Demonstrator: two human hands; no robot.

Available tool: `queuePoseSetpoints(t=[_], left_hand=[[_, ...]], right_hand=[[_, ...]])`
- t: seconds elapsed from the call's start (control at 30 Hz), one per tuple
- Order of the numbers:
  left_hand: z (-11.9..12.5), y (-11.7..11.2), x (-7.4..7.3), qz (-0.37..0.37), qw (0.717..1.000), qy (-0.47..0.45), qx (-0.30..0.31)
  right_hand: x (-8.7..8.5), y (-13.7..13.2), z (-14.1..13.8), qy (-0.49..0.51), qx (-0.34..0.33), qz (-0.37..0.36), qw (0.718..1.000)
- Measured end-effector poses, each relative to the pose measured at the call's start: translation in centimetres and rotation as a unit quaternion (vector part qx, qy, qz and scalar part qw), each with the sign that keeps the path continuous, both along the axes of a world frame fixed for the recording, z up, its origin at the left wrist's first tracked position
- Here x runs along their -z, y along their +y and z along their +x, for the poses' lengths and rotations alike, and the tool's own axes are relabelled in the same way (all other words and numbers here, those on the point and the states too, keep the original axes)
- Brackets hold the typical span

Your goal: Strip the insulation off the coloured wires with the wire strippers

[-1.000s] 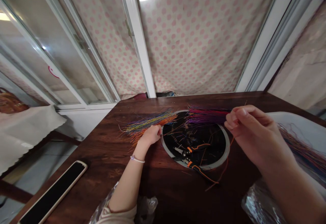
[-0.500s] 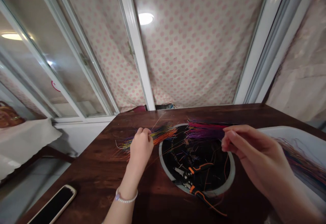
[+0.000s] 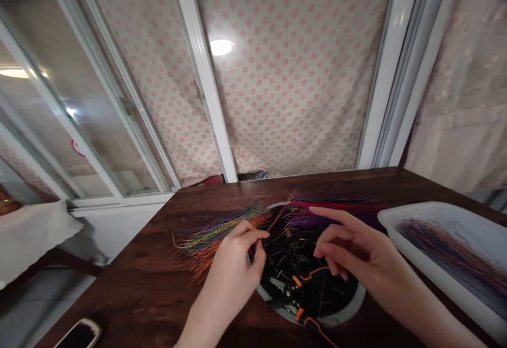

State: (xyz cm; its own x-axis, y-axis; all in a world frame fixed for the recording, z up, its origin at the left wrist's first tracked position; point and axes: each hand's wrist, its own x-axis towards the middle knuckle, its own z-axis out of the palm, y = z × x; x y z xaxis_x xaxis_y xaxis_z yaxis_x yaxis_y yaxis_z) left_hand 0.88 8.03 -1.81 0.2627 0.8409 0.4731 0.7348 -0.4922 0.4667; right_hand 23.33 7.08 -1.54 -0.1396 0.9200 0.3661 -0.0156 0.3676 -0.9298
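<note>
My left hand (image 3: 241, 255) is closed in a pinch of thumb and forefinger, on a thin orange-brown wire (image 3: 277, 218) that slants up from the fingertips. Beside and behind this hand lies a bundle of yellow, blue and orange wires (image 3: 222, 232). My right hand (image 3: 352, 245) hovers over the right side of a round black tray with a pale rim (image 3: 358, 306). Its forefinger points left, the other fingers are loosely curled, and I see nothing in them. A bundle of red and purple wires (image 3: 332, 206) lies just behind it. Wire strippers (image 3: 291, 295) with orange-black handles rest open on the tray among scraps.
On the right stands a white plastic bin (image 3: 390, 218) holding many mixed wires (image 3: 447, 247). A phone (image 3: 81, 335) lies at the dark wooden table's (image 3: 138, 284) near left edge. Behind the table are sliding glass panels with a dotted curtain (image 3: 297, 84).
My left hand has moved right and nearer, from the yellow-orange bundle to the tray's edge. My right hand has drawn back left from the red-purple wires, its forefinger now extended. The view has shifted slightly.
</note>
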Motion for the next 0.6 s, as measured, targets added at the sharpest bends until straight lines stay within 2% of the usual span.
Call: queuePoseSetpoints(t=[0.17, 0.33, 0.47, 0.6], left_hand=[[1.4, -1.5, 0.2, 0.029, 0.997, 0.066, 0.041], [1.9, -1.9, 0.0, 0.083, 0.989, 0.102, 0.067], [2.0, -1.9, -0.1, 0.180, 0.970, 0.150, 0.059], [2.2, -1.6, -0.1, 0.306, 0.931, 0.197, 0.035]], right_hand=[[0.0, 0.0, 0.1, 0.023, -0.027, -0.043, 0.998], [0.2, -0.2, 0.2, 0.036, 0.012, -0.052, 0.998], [0.5, -0.2, 0.0, 0.066, 0.019, -0.049, 0.996], [1.6, 0.5, -0.4, 0.103, -0.011, -0.030, 0.994]])
